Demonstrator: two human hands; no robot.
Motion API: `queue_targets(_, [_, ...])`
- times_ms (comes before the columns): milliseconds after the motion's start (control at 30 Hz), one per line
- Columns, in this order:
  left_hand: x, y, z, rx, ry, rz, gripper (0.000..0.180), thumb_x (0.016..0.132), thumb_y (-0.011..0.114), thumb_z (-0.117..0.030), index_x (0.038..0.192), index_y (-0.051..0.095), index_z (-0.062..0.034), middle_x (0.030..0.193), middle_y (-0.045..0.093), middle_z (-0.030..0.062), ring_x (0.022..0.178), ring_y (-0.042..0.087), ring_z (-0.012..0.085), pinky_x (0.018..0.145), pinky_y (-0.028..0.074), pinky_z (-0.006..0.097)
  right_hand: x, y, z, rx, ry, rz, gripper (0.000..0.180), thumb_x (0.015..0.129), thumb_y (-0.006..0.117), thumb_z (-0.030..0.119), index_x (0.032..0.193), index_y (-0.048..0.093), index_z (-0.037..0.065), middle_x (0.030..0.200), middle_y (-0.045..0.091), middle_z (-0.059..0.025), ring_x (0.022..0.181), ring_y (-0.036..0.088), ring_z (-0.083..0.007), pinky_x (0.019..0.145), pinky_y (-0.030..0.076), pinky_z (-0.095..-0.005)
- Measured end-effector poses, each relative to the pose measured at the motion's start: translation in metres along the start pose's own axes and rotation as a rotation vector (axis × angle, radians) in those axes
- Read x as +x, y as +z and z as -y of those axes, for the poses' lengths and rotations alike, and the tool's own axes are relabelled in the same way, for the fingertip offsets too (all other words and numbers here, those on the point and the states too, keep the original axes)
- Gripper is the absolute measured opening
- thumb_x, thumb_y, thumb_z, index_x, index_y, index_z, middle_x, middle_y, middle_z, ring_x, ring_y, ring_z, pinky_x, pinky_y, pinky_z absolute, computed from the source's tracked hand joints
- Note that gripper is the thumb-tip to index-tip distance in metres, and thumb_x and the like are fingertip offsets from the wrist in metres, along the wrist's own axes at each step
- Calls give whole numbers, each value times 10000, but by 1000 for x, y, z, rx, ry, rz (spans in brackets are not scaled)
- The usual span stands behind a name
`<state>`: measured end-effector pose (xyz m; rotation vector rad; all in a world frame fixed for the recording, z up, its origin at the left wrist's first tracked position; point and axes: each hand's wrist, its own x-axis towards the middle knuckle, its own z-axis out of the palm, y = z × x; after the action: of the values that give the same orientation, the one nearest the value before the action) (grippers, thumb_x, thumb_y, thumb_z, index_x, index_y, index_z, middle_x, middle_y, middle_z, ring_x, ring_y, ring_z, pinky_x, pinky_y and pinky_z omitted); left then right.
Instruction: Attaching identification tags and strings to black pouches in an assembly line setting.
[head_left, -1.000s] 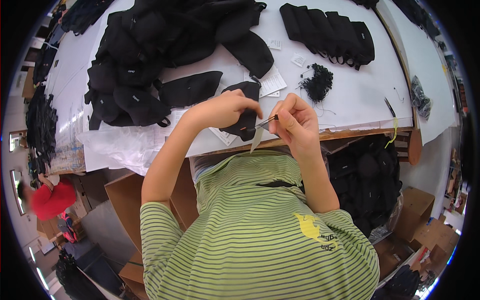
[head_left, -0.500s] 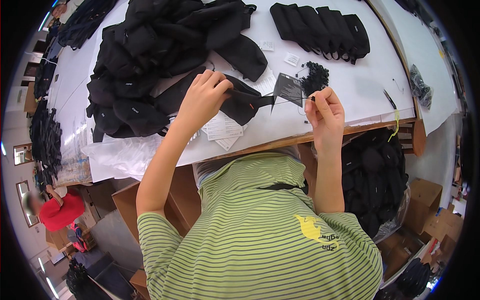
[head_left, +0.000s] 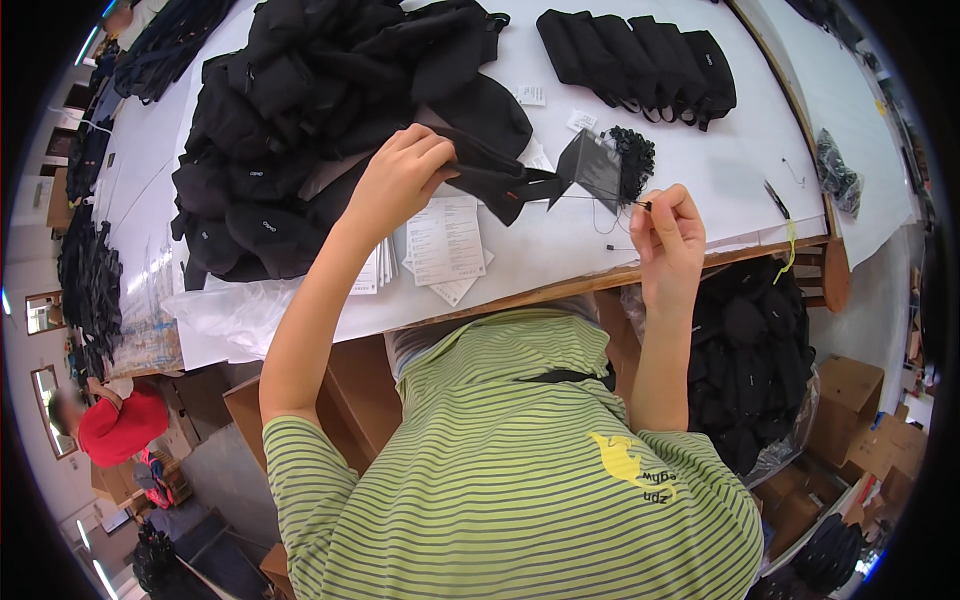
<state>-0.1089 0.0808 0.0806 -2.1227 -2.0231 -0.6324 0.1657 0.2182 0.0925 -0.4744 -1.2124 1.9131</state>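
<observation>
My left hand (head_left: 405, 175) grips a black fabric pouch (head_left: 492, 190) with a small orange tab, lifted above the table edge. From the loop (head_left: 540, 184) at the pouch's end, a thin black tag string (head_left: 604, 199) stretches right to my right hand (head_left: 670, 235). Thumb and fingers there pinch the string's small black end piece. A dark card hang tag (head_left: 592, 168) appears just behind the string; whether it hangs from it I cannot tell. Beyond it lies a bunch of black tag strings (head_left: 634, 160).
Black pouches (head_left: 290, 110) are heaped on the left of the white table, and several lie in a row (head_left: 640, 65) at the far right. Printed paper cards (head_left: 445, 245) sit below my left hand. Pointed snips (head_left: 777, 198) lie near the right edge. Black goods (head_left: 745, 360) fill a bag below.
My right hand has moved slightly right and nearer me, string still pinched. The pouch has been raised and tilted in my left hand, uncovering more of the printed cards.
</observation>
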Motion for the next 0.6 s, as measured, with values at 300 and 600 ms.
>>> queue_targets(300, [-12, -19, -30, 60, -4, -255, 237, 642, 732, -46, 840, 601, -47, 1061, 613, 60, 1010, 567, 262, 833, 472, 357, -1, -19, 16, 21, -45, 29, 206, 935, 591, 153, 795, 463, 72, 756, 538, -36, 694, 494, -74, 546, 332, -142])
queue_targets(600, [-50, -9, -45, -22, -136, -392, 286, 655, 758, -66, 900, 610, -55, 912, 622, 42, 842, 573, 242, 746, 455, 346, -4, -15, 14, -14, -31, 112, 219, 933, 585, 172, 797, 451, 66, 738, 538, -68, 640, 464, -79, 502, 305, -154])
